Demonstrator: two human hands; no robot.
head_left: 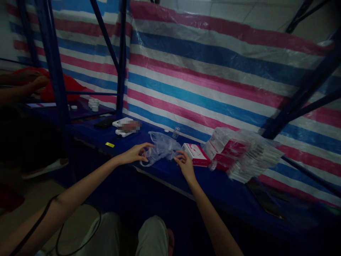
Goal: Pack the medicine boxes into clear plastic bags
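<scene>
A person's left hand [137,153] and right hand [185,165] meet at a crumpled clear plastic bag [162,147] lying on the blue-covered counter [165,170], in front of a red, white and blue striped tarpaulin [213,71]. The left fingers pinch the bag's near edge; the right fingers rest loosely spread at its other side, beside a small red-and-white carton [197,153]. A plastic-wrapped stack of similar cartons [245,154] sits just to the right, a small clear glass vial [176,132] behind the bag. Opening so thin a film cleanly likely calls for both hands drawing the edges gently apart, well clear of the vial.
</scene>
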